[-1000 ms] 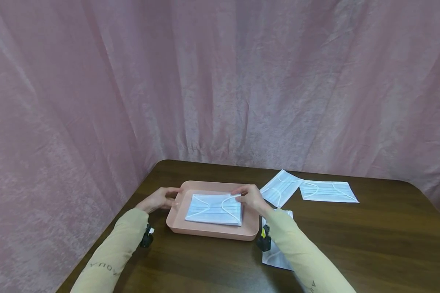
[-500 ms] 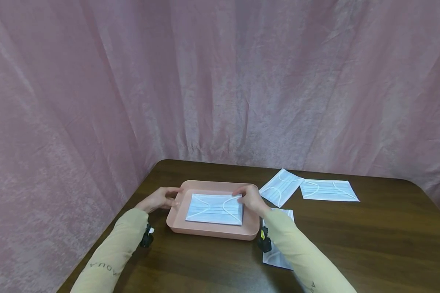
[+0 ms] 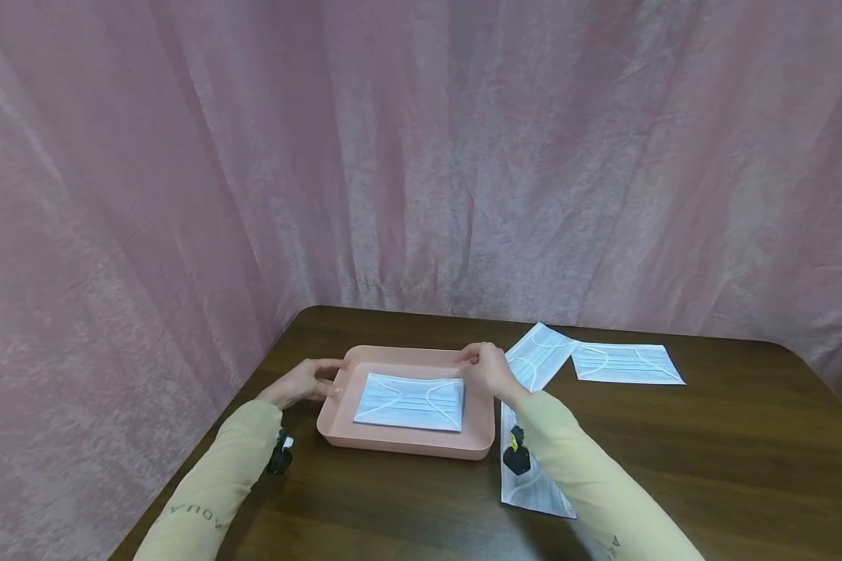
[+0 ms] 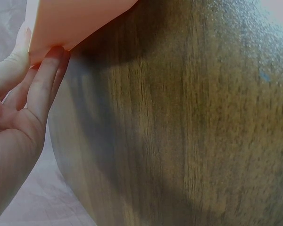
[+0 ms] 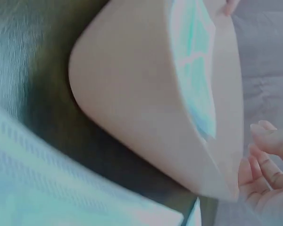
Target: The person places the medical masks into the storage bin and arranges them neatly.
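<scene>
A pink tray [image 3: 407, 446] lies on the table with a light blue face mask [image 3: 410, 402] flat inside it, ear loops up. My left hand [image 3: 304, 382] holds the tray's left rim. In the left wrist view, the thumb is over the edge and the fingers [image 4: 45, 87] are against the outer wall. At the tray's far right corner, my right hand [image 3: 489, 372] hovers by the rim. Its fingers are loosely bent with nothing between them in the right wrist view, and the mask in the tray lies apart from them.
Right of the tray, one mask [image 3: 542, 354] lies slanted, touching another mask [image 3: 627, 364] further right. A third mask [image 3: 533, 491] lies partly under the right forearm. The brown table [image 3: 709, 452] ends at a pink curtain [image 3: 421, 195] behind.
My right hand has let go of the mask's upper right corner and moved up and right to the tray's rim. The mask now lies flat in the tray. My left hand stays put.
</scene>
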A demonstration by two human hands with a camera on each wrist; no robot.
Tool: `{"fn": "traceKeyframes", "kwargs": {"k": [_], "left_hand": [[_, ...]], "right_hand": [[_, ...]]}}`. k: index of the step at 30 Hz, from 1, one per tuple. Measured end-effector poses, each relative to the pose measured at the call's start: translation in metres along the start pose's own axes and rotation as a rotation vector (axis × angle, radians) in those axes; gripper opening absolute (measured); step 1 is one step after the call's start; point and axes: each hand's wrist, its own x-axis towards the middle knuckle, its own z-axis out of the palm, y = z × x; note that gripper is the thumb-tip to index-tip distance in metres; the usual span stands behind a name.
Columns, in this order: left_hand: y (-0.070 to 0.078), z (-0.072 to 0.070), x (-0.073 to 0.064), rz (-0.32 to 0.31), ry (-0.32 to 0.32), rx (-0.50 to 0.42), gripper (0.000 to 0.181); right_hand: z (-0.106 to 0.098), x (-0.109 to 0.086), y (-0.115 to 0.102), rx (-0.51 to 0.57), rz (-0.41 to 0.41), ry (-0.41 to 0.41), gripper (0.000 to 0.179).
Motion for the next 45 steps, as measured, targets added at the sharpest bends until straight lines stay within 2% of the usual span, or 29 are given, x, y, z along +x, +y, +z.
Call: {"fn": "traceKeyframes", "kwargs": {"k": [8, 16, 22, 29, 33, 40, 45], "left_hand": [[-0.002, -0.003, -0.001, -0.002, 0.012, 0.01, 0.06], [-0.004, -0.007, -0.004, -0.001, 0.013, 0.024, 0.06], [-0.003, -0.006, -0.005, -0.019, 0.02, 0.034, 0.061], [-0.002, -0.009, -0.003, -0.004, -0.001, 0.027, 0.061], [-0.003, -0.009, -0.002, 0.002, -0.002, 0.036, 0.061], [-0.003, -0.008, -0.003, 0.001, 0.007, 0.029, 0.06], [-0.002, -0.007, -0.003, -0.003, 0.012, 0.027, 0.06]], "right_hand": [[-0.034, -0.001, 0.011, 0.058, -0.065, -0.006, 0.013], [-0.056, -0.011, 0.037, 0.059, -0.081, -0.052, 0.015], [-0.063, -0.023, 0.055, 0.054, -0.13, -0.134, 0.014], [-0.07, -0.036, 0.07, -0.042, -0.232, -0.259, 0.017], [-0.074, -0.041, 0.075, -0.01, -0.246, -0.325, 0.02], [-0.076, -0.047, 0.082, 0.004, -0.288, -0.344, 0.023], [-0.077, -0.048, 0.087, -0.032, -0.249, -0.338, 0.023]]}}
